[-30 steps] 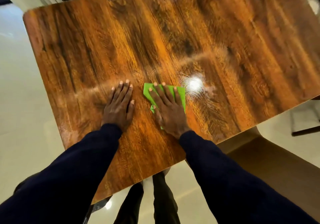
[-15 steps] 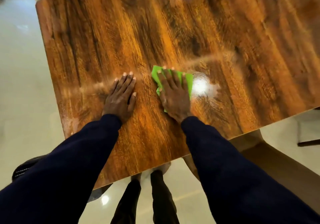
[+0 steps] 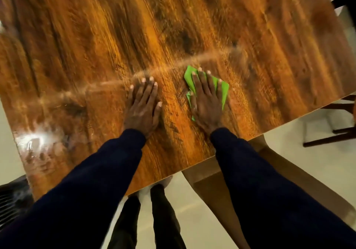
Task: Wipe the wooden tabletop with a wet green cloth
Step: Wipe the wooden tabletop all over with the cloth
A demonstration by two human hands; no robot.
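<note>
The green cloth [image 3: 224, 91] lies flat under the right hand [image 3: 207, 102], whose straight fingers press it onto the wooden surface [image 3: 192, 17] close to the near edge. The left hand [image 3: 143, 106] rests flat and empty on bare wood just beside it. Most of the wood stretches beyond the fingertips, so I'd expect a forward push.

Pale glossy floor [image 3: 327, 164], dark wooden chair frame [image 3: 331, 138] at right, dark slatted object [image 3: 11, 200] lower left.

text: none legible | labels: none | brands: none | numbers: none
</note>
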